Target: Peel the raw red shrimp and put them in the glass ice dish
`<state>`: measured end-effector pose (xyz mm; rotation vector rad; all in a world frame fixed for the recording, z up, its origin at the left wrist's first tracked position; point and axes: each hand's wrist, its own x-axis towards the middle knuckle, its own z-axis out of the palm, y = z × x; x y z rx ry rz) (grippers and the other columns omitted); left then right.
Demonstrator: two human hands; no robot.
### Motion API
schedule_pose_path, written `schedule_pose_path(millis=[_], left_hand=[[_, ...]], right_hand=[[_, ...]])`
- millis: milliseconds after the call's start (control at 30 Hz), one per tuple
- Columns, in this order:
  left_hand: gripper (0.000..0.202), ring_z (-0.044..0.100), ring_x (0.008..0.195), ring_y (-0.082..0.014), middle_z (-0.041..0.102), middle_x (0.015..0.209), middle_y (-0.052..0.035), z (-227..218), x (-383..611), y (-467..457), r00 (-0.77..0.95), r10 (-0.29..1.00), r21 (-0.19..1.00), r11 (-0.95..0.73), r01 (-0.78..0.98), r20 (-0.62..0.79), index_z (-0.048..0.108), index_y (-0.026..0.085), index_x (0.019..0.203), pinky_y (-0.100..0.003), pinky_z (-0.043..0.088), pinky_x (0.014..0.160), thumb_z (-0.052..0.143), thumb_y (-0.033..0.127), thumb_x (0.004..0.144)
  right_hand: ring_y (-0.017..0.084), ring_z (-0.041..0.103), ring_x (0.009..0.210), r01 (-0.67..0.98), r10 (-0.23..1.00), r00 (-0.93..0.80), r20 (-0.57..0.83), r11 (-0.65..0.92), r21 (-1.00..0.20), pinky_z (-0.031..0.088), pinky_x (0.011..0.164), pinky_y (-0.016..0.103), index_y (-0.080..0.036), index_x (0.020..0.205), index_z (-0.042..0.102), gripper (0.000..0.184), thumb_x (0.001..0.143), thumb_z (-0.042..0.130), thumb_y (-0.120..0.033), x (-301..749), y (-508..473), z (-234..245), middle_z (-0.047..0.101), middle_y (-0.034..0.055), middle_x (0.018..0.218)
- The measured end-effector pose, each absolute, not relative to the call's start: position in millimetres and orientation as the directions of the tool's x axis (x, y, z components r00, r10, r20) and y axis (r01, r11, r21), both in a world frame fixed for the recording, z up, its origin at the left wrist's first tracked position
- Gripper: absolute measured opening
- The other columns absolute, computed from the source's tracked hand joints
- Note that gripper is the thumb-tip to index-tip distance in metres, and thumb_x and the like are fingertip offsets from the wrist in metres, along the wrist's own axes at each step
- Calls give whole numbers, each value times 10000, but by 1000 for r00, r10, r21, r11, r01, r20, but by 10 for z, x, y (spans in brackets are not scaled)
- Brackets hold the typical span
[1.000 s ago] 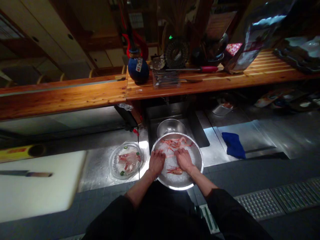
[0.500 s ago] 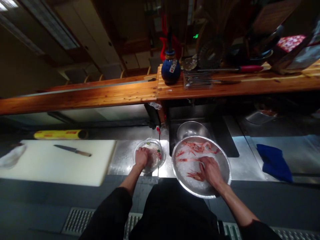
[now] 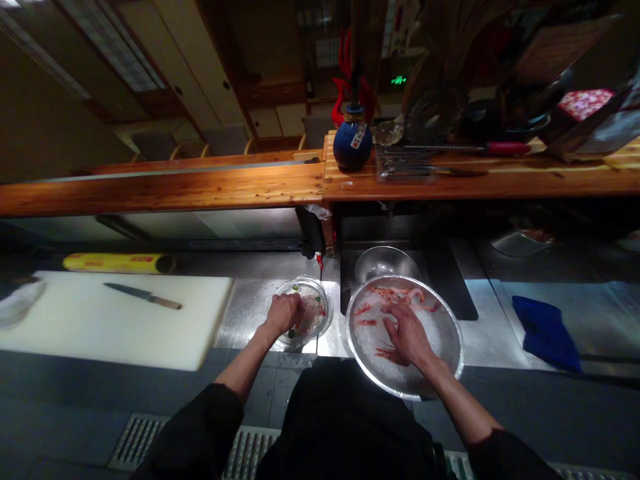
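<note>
My left hand (image 3: 285, 312) is bent down into a clear round bowl (image 3: 327, 319) with ice, green bits and red bits in it. Its fingers are curled together, and whatever they grip is hidden beneath them. Over on the right, a large steel bowl (image 3: 454, 343) holds crushed ice with several orange-pink shrimp (image 3: 395, 295) on it. My right hand (image 3: 407, 333) reaches low over this ice, thumb apart from the fingers, fingertips by the shrimp at the far side. Another shrimp (image 3: 393, 355) lies on the ice, partly behind that hand.
On the left a knife (image 3: 143, 295) lies on a white cutting board (image 3: 100, 333), with a yellow film roll (image 3: 117, 263) behind it. A second steel bowl (image 3: 385, 257) stands in the sink behind the large one. A blue cloth (image 3: 545, 332) lies at right. A wooden ledge (image 3: 225, 190) runs behind.
My right hand has moved forward and left over the ice, towards the far shrimp. My left hand has turned and curled more, still in the clear bowl. The view has shifted slightly.
</note>
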<state>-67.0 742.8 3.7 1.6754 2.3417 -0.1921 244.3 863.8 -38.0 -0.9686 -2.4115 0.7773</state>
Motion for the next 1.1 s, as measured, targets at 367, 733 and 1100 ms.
schedule_pose_path(millis=[367, 733, 1100], left_hand=[[109, 618, 858, -185, 652, 941, -51, 41, 574, 8036, 49, 994, 547, 13, 837, -100, 585, 185, 958, -283, 464, 759, 505, 203, 886], [254, 537, 1085, -328, 646, 992, -160, -656, 1149, 7950, 61, 992, 230, -33, 973, -114, 630, 127, 1020, -507, 354, 967, 399, 146, 919], [258, 485, 1120, -276, 583, 1162, -111, -325, 154, 7494, -343, 930, 77, 354, 932, -131, 599, 192, 1116, -402, 371, 964, 464, 226, 899]], right_hand=[[161, 595, 737, 265, 640, -768, 5, 326, -907, 481, 681, 273, -176, 963, 574, 154, 942, 484, -300, 2471, 8836, -463, 632, 25, 828], [267, 491, 1018, 628, 640, -761, -104, 688, -364, 356, 891, 380, -157, 997, 626, 215, 883, 454, -96, 2792, 8794, -837, 623, 118, 1032], [259, 542, 961, 643, 699, -715, 29, 673, -365, 388, 898, 354, -132, 1026, 649, 231, 946, 440, -191, 3025, 8739, -843, 649, 117, 970]])
